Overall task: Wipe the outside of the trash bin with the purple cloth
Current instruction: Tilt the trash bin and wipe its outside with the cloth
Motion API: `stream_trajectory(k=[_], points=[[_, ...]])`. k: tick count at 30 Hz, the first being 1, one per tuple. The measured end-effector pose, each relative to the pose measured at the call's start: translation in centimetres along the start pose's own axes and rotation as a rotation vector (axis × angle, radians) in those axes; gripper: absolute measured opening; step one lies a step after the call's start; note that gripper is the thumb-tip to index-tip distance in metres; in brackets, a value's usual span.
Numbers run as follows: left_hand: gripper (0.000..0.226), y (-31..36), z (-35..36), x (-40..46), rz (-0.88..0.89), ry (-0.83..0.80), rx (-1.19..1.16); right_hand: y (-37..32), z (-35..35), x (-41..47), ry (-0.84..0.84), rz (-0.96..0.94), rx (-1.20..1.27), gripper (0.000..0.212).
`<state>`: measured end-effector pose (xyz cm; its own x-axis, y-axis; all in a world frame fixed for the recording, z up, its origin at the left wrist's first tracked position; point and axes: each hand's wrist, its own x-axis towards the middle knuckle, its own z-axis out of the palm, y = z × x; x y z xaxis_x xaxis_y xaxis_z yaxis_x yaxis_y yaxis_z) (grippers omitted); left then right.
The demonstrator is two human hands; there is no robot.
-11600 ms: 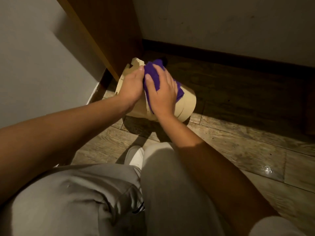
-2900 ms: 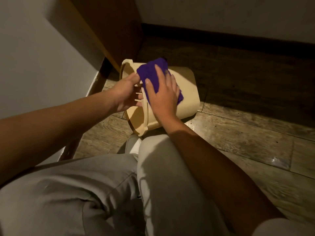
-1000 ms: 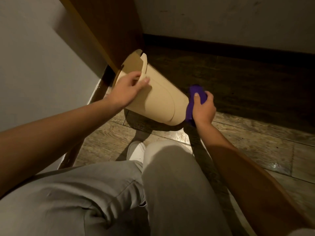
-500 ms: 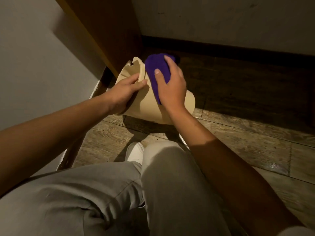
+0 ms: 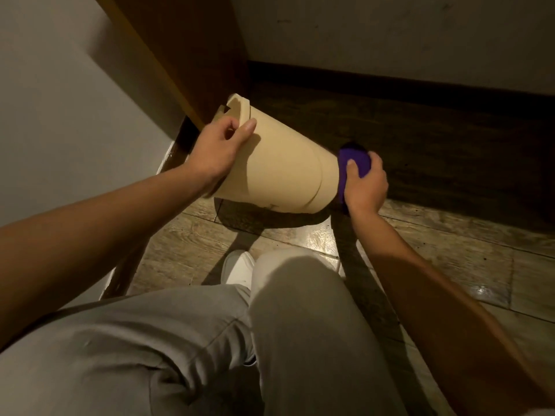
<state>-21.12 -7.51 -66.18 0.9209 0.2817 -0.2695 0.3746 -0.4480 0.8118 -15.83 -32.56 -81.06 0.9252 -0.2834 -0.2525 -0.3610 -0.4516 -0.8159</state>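
Trash bin [image 5: 279,169]: held tipped on its side above the wooden floor [image 5: 435,244]; its long axis is seen running from the rim at upper left down to the base at lower right.
Left hand [image 5: 217,151]: closed on the rim end, by which the bin is steadied.
Purple cloth [image 5: 353,166]: pressed flat against the base end, at the far right of the bin.
Right hand [image 5: 365,183]: wrapped around the cloth; it is the nearer hand to the base.
Coming move: the side wall lies leftward and upward from the cloth, so a stroke along the axis toward the rim is judged likely.
Surroundings: a wooden door [image 5: 180,49] and a wall stand close behind the rim.
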Motion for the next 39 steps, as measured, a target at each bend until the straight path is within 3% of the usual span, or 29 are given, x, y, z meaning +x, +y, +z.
stream_trajectory(k=[5,9,11,19,23,29,35,39], points=[[0.056,-0.2,-0.6,-0.6,-0.101,-0.283,-0.085,-7.6,0.7,-3.0,-0.001,-0.239,0.278,0.054],[0.035,0.3,-0.1,-0.7,-0.100,-0.218,-0.165,-10.9,3.8,-7.7,-0.122,-0.530,0.147,0.058],[0.027,0.3,-0.5,-0.2,-0.116,-0.157,-0.202,-10.6,5.6,-8.6,-0.122,-0.585,0.022,0.059],[0.047,-3.0,-3.6,1.8,-0.240,-0.028,-0.287,-1.3,4.8,-2.5,-0.053,-0.246,-0.309,0.060],[0.042,-3.3,-4.0,2.7,-0.275,0.056,-0.373,0.4,3.7,-1.0,-0.041,-0.037,-0.254,0.062],[0.037,-3.8,-4.2,2.5,-0.273,0.074,-0.338,-5.1,5.2,-1.9,0.028,-0.338,-0.002,0.059],[0.035,-3.3,-3.9,2.8,-0.312,0.118,-0.375,-2.0,6.6,-4.9,-0.071,-0.563,-0.305,0.057],[0.037,-3.5,-4.5,3.3,-0.398,0.191,-0.440,3.4,6.1,-5.4,-0.262,-0.517,-0.544,0.058]])
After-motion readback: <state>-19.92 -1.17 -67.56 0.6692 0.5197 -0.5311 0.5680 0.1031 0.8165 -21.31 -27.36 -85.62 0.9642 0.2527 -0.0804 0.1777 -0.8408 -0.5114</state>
